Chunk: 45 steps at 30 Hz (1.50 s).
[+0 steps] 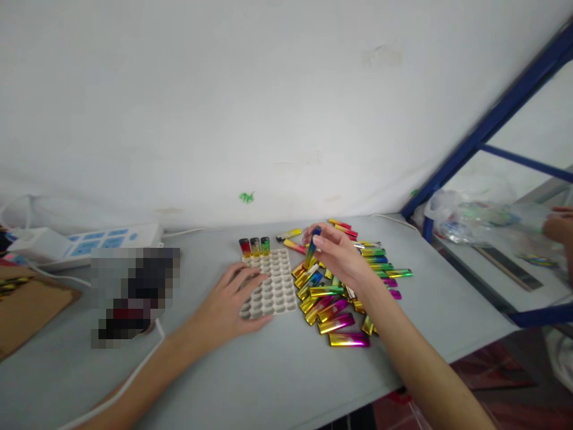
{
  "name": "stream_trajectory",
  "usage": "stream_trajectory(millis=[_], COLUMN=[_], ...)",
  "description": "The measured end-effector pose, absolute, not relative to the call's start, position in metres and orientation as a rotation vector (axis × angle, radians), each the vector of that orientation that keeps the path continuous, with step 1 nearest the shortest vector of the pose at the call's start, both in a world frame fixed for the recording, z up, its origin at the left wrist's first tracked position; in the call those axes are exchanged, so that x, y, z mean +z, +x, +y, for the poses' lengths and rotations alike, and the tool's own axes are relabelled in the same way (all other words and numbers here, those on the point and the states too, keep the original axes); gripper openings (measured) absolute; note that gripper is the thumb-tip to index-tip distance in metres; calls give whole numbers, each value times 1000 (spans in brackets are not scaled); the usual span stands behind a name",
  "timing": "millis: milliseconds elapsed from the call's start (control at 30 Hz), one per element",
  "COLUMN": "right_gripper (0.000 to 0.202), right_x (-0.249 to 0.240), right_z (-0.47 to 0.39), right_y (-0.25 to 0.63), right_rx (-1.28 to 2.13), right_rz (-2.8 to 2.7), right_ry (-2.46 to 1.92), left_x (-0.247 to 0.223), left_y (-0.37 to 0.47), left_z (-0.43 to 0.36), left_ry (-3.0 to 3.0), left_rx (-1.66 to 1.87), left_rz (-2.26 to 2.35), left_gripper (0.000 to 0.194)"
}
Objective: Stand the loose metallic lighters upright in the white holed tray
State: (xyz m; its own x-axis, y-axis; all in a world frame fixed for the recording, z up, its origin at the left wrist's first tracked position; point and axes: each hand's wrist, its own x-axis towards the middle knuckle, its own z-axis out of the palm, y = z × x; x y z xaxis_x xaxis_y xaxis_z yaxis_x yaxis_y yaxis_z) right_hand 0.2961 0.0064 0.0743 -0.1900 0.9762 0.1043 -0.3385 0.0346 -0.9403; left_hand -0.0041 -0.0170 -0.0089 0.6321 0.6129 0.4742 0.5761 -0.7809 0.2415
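So the right hand point(338, 254) has a blue-and-gold lighter point(312, 246) pinched between thumb and fingers, held up at a bit of a tilt over the left side of a messy pile of lighters point(336, 323). The pile is all shiny metallic stuff: gold, purple, green, red, some blue, mostly lying flat and overlapping.

Left hand point(226, 307) is empty and open, fingers spread over the left part of a pale tray point(287, 263) full of little round-ish pockets. Can't really tell how firmly it's pressing, if at all. There are 3 upright lighters point(255, 247) side by side at the tray's back left, black tops up: 1 red and gold, 1 mostly gold, 1 green and gold. Tray's just left of the pile, both on the grey surface point(277, 370).

Over on the left there's a white power strip point(150, 235) near the wall, plus some cardboard point(33, 313) and a white cable point(138, 371) crossing near the left forearm. Off to the right, past a blue metal frame point(474, 143), there's clear plastic bags point(456, 216) and another person's hand point(559, 228) at the edge.
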Motion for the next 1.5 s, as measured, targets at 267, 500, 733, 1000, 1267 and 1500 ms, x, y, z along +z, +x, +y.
stream_trajectory(millis=[267, 500, 733, 1000, 1267, 1500], right_gripper=[48, 49, 83, 66, 64, 60], right_x=[73, 59, 61, 54, 44, 45], right_z=[8, -7, -10, -11, -11, -14], right_y=[256, 246, 235, 233, 230, 225], right_rx=[1521, 1613, 1803, 1858, 1870, 1752], right_rz=[-1072, -1093, -922, -804, -823, -878], right_ry=[-747, -844, -857, -937, -1026, -1138], left_x=[-9, -4, -5, -3, -2, 0], left_y=[-2, -2, -3, -3, -3, -2], left_z=[-20, -23, -23, -23, -23, -23], left_ry=[2745, 2735, 2739, 2739, 2757, 2768], left_rx=[836, 794, 803, 771, 796, 776], left_rz=[1035, 1061, 1042, 1053, 1044, 1038], left_gripper=[71, 71, 70, 71, 71, 71])
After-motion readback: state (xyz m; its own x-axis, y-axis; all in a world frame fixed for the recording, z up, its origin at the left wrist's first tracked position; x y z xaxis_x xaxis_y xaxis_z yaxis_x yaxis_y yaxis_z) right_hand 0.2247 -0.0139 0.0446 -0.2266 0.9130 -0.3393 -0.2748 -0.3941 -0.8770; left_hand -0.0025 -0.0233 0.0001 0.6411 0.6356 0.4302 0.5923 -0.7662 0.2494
